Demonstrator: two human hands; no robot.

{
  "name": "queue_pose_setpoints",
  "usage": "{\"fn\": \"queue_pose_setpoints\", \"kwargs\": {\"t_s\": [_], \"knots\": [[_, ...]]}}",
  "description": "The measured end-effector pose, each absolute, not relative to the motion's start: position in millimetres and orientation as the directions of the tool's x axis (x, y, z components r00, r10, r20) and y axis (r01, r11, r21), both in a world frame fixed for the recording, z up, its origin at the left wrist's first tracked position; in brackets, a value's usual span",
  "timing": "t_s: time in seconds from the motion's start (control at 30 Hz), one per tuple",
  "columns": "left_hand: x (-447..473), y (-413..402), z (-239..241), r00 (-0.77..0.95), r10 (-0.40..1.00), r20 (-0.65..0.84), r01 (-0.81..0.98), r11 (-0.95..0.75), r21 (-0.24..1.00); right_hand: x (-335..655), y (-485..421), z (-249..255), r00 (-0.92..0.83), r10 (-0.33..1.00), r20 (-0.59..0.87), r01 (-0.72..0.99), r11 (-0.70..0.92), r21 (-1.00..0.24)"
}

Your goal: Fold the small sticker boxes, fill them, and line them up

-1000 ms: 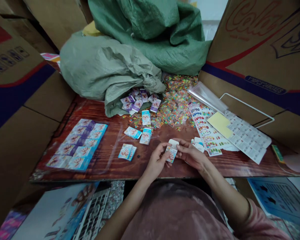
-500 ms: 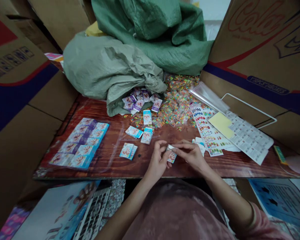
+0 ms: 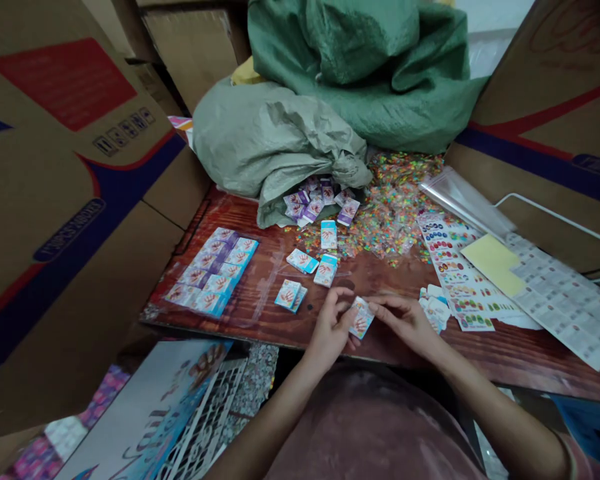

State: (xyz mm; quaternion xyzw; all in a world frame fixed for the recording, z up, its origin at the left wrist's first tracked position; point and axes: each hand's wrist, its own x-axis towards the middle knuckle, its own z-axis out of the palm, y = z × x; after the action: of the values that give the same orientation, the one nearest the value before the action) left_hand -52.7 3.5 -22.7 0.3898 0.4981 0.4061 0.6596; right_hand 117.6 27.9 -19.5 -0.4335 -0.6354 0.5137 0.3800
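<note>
Both hands meet over the near edge of a dark wooden table [image 3: 260, 320]. My left hand [image 3: 332, 328] pinches a small printed box [image 3: 362, 317] with a hand picture on it. My right hand [image 3: 409, 323] holds the box's other side, fingers curled on it. The box's flap looks closed. Loose boxes of the same kind [image 3: 291, 295] lie just left of my hands. A flat block of several such boxes [image 3: 211, 280] sits at the table's left end.
A grey-green sack [image 3: 270, 140] spills purple boxes [image 3: 316, 203] at the back. Beside it lies a heap of tiny coloured pieces [image 3: 393, 208]. Sticker sheets [image 3: 455, 273], a yellow pad [image 3: 493, 263] and clear bags lie right. Large cardboard cartons [image 3: 65, 200] wall both sides.
The box's white flap, open a second ago, has been folded shut. The view has swung left, so the table and hands now sit further right.
</note>
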Motion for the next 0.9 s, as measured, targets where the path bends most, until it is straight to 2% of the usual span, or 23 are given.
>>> {"fn": "queue_pose_setpoints", "kwargs": {"t_s": [0.1,0.2,0.27,0.4,0.47,0.6,0.67,0.77,0.9], "knots": [[-67.0,-6.0,-15.8,0.153,0.919,-0.364,-0.169,0.387,0.906,104.0,25.9,-21.1,-0.418,0.908,0.029,0.118,0.085,-0.989],[-78.0,-11.9,-14.7,0.106,0.925,-0.366,-0.151,0.378,0.913,90.4,28.7,-25.5,-0.403,0.911,-0.090,0.005,-0.096,-0.995],[-83.3,-12.9,-16.3,0.061,0.932,-0.356,-0.134,0.361,0.923,84.5,33.3,-26.4,-0.414,0.900,-0.136,-0.024,-0.160,-0.987],[-89.6,-12.0,-20.1,0.036,0.940,-0.338,-0.125,0.340,0.932,83.9,43.3,-20.8,-0.534,0.846,-0.003,0.063,0.036,-0.997],[-90.1,-11.6,-20.2,0.060,0.940,-0.336,-0.126,0.341,0.932,86.5,45.9,-18.6,-0.593,0.805,0.010,0.066,0.061,-0.996],[-87.0,-9.6,-17.2,0.064,0.942,-0.328,-0.094,0.333,0.938,88.1,44.8,-22.8,-0.489,0.860,-0.147,-0.045,-0.194,-0.980],[-85.5,-8.2,-16.3,0.056,0.947,-0.315,-0.073,0.319,0.945,86.6,42.9,-25.8,-0.416,0.887,-0.199,-0.093,-0.260,-0.961],[-85.2,-7.2,-17.4,0.063,0.949,-0.310,-0.065,0.314,0.947,85.0,39.9,-25.7,-0.381,0.911,-0.157,-0.055,-0.191,-0.980],[-85.5,-8.8,-20.0,0.056,0.939,-0.338,-0.071,0.341,0.937,87.2,36.0,-19.3,-0.429,0.903,-0.034,0.068,-0.005,-0.998]]}}
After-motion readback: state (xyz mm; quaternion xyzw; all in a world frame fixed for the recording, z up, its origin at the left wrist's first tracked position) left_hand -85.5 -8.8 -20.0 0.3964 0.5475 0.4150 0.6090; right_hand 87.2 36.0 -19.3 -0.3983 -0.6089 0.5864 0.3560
